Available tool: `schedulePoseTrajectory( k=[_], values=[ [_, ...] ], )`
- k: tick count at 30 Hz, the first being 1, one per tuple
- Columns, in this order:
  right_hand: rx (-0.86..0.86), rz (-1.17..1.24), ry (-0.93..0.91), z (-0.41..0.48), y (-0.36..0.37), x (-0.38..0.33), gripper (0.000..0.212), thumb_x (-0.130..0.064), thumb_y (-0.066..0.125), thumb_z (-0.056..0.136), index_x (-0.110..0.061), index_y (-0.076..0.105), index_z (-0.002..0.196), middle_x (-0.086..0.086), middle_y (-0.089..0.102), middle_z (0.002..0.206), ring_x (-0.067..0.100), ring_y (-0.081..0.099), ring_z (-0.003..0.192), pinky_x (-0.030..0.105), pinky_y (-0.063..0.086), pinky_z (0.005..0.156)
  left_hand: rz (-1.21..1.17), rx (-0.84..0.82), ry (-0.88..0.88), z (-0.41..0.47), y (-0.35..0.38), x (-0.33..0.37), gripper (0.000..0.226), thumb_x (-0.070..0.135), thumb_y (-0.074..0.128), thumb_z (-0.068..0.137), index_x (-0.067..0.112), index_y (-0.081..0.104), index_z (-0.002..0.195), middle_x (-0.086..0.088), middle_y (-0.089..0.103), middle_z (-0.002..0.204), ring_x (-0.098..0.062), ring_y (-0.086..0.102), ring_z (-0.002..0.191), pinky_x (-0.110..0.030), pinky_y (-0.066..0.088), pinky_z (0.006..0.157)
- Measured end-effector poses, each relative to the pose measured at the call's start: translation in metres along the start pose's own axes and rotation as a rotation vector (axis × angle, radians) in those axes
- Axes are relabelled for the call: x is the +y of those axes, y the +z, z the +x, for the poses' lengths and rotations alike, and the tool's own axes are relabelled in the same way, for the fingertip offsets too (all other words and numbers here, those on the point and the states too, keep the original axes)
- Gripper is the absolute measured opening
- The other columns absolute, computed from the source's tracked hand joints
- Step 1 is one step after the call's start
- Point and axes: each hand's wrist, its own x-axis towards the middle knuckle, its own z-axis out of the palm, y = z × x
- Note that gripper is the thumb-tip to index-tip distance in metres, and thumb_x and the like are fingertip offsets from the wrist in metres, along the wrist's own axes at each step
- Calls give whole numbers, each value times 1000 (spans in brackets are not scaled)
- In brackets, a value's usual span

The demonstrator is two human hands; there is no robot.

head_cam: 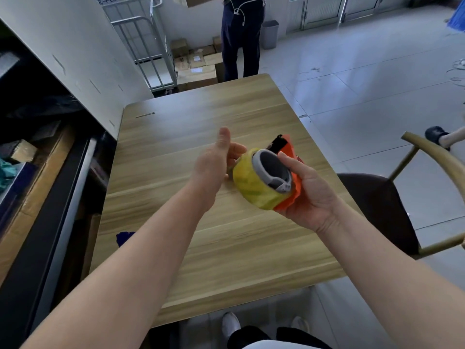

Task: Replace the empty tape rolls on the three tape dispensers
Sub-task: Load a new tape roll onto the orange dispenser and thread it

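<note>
Head view shows one tape dispenser (289, 157), orange plastic with a black part at its far end, and one full tape roll (254, 187) of glossy yellowish tape, a fat cylinder seated on the dispenser's grey round hub. Both are held in the air above the middle of the table (176, 137), not touching it. Two bare hands are in view: the right hand (309, 190) grasps the dispenser from below and the right side, its thumb lying along the rim of the hub; the left hand (214, 165) sits against the roll's left side with the thumb raised, and whether its fingers grip the roll cannot be told. No other dispensers or rolls show. The table is a pale wood-grain rectangle with rounded corners, and its top is bare all around the hands. A white partition (75, 59) runs close along its left edge, one dark-seated chair (377, 202) with a curved wooden back stands at its right edge, and a second person (241, 39) stands beyond the far edge beside stacked cardboard boxes (196, 66).
</note>
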Motion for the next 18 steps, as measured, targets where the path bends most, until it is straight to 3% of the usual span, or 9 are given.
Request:
schedulePoseTrajectory(
  k=[3, 6, 8, 10, 12, 15, 18],
  values=[
    [-33, 50, 3, 1, -6, 0, 36, -35, 52, 95, -10, 78, 100, 13, 73, 104, 25, 72, 88, 36, 58, 81, 42, -81, 83, -2, -7, -4, 51, 49, 31, 100, 23, 70, 81, 0, 68, 99, -16, 59, 101, -29, 46, 82],
    [-39, 34, 24, 3, -8, 3, 41, -39, 51, 96, -9, 72, 112, 15, 70, 113, 27, 71, 94, 38, 56, 87, 112, -206, 137, -6, -12, -8, 38, 43, 38, 100, 21, 69, 104, 5, 66, 107, -3, 58, 96, -15, 46, 74],
    [-44, 48, 10, 7, -9, 7, 45, -43, 50, 95, -9, 70, 116, 15, 69, 117, 28, 70, 99, 38, 56, 88, 31, -146, 208, -8, -14, -10, 28, 36, 57, 93, 20, 70, 112, 2, 70, 107, -9, 64, 94, -10, 50, 71],
    [-57, 62, 7, 9, -9, 11, 48, -45, 49, 93, -9, 72, 114, 15, 69, 116, 28, 70, 99, 38, 59, 86, 9, -97, 268, -9, -18, -14, 26, 34, 76, 77, 22, 74, 100, -3, 74, 99, -24, 67, 93, -25, 57, 79],
    [-67, 79, 25, 9, -10, 13, 48, -43, 52, 92, -8, 68, 119, 17, 69, 115, 29, 71, 96, 38, 61, 79, 39, -115, 309, -13, -22, -16, 35, 38, 87, 61, 22, 76, 90, -7, 75, 95, -28, 68, 93, -39, 58, 86],
    [-28, 110, 42, 8, -14, 15, 45, -42, 54, 92, -6, 71, 114, 18, 71, 109, 30, 72, 90, 38, 62, 74, -58, -148, 382, -20, -27, -18, 40, 29, 92, 53, 17, 75, 87, -8, 75, 98, -21, 70, 96, -34, 54, 90],
    [-4, 148, 23, 9, -15, 15, 46, -42, 50, 95, -6, 72, 112, 18, 72, 109, 31, 73, 91, 39, 61, 77, -9, -119, 470, -25, -24, -22, 29, 21, 86, 56, 14, 75, 82, -3, 75, 99, -14, 70, 98, -23, 52, 89]
  ],
)
